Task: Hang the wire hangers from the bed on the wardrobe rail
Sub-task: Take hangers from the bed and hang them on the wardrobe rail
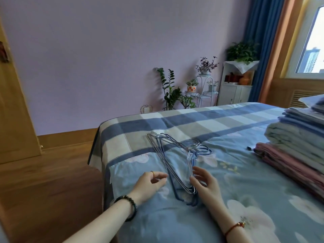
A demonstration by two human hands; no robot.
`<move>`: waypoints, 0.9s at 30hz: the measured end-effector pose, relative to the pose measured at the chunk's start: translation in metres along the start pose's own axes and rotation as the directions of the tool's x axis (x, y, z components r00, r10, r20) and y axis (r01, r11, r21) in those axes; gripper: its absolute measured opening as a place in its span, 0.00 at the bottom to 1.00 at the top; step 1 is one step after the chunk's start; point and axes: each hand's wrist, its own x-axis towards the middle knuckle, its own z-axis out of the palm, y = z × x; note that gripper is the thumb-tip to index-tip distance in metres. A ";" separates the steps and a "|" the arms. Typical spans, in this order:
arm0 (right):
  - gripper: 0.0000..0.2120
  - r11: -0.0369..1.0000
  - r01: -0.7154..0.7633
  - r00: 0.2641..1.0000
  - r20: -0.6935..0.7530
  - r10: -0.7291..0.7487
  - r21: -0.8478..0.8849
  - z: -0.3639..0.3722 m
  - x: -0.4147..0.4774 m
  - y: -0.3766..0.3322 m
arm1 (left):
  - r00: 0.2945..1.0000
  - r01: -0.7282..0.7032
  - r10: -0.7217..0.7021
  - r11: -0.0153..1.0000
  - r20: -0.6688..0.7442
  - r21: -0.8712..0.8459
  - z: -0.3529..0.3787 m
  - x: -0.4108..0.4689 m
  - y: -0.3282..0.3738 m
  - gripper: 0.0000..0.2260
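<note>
A bundle of wire hangers (172,161), silver and blue, lies flat on the bed (219,172) with the hooks pointing toward the far right. My left hand (149,183) rests on the bedspread just left of the bundle, fingers loosely bent and holding nothing. My right hand (204,181) is at the bundle's near right corner, fingers spread and touching the wires there. No wardrobe rail is in view.
Folded bedding (296,137) is stacked on the bed's right side, with a dark pen-like thing (249,147) beside it. Potted plants on a stand (203,92) and a white cabinet (235,92) line the far wall. A wooden door (12,120) stands at left, wooden floor beyond.
</note>
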 end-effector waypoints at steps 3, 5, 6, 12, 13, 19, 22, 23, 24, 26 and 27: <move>0.14 1.000 0.010 1.000 -0.026 -0.010 -0.020 0.000 0.004 0.007 | 0.998 0.033 -0.033 0.999 -0.058 -0.017 0.011 0.010 -0.006 0.07; 0.15 0.999 0.012 0.999 -0.030 -0.013 -0.047 0.001 0.006 0.011 | 0.994 0.046 -0.046 0.999 -0.096 -0.002 0.018 0.016 -0.006 0.04; 0.15 0.998 0.016 0.999 -0.034 -0.018 -0.068 0.001 0.007 0.013 | 0.992 0.059 -0.057 0.998 -0.113 0.013 0.021 0.018 -0.006 0.04; 0.16 0.993 0.018 0.999 -0.048 -0.024 -0.118 0.003 0.008 0.013 | 0.979 0.151 -0.140 0.986 -0.150 0.066 0.019 0.029 -0.001 0.12; 0.17 0.992 0.014 0.999 -0.044 -0.019 -0.122 0.004 0.008 0.012 | 0.978 0.157 -0.144 0.984 -0.150 0.078 0.018 0.030 0.000 0.12; 0.20 0.980 0.006 1.000 -0.019 -0.010 -0.200 0.007 0.009 0.011 | 0.984 0.149 -0.143 0.988 -0.105 0.048 0.017 0.036 0.003 0.09; 0.20 0.978 0.014 1.000 0.005 -0.013 -0.209 0.008 0.007 0.008 | 0.984 0.163 -0.162 0.986 -0.071 0.017 0.018 0.039 0.003 0.09; 0.21 0.979 0.011 1.000 0.016 -0.008 -0.203 0.009 0.007 0.007 | 0.984 0.169 -0.169 0.986 -0.064 0.002 0.018 0.040 0.002 0.09; 0.21 0.980 0.008 1.000 0.030 -0.002 -0.197 0.009 0.006 0.007 | 0.983 0.171 -0.172 0.985 -0.058 -0.019 0.018 0.040 0.001 0.09; 0.21 0.984 0.004 0.998 0.055 0.006 -0.178 0.009 0.005 0.006 | 0.985 0.162 -0.166 0.984 -0.052 -0.068 0.018 0.038 0.000 0.10; 0.21 0.986 0.003 0.998 0.063 0.008 -0.167 0.009 0.005 0.005 | 0.986 0.154 -0.160 0.983 -0.049 -0.099 0.017 0.037 -0.001 0.09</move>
